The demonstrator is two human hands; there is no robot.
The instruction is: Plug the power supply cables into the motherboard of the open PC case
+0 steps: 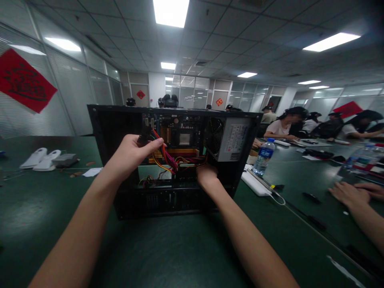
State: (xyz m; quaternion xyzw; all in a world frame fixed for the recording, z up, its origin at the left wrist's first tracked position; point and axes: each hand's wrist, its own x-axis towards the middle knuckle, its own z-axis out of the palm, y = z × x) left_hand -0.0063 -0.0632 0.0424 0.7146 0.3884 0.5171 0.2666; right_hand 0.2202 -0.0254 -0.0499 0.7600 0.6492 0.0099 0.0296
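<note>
An open black computer case stands on the table, its inside facing me. Inside are a motherboard and, at upper right, a silver power supply with a fan beside it. My left hand pinches a bundle of coloured power cables near its black connectors, in front of the motherboard. Lower down, below the power supply, my right hand reaches into the case. Its fingers are hidden, so whatever it touches does not show.
The green table carries white plastic pieces and a grey block at left. Right of the case are a water bottle and a white power strip with a cable. Another person's hands rest at far right.
</note>
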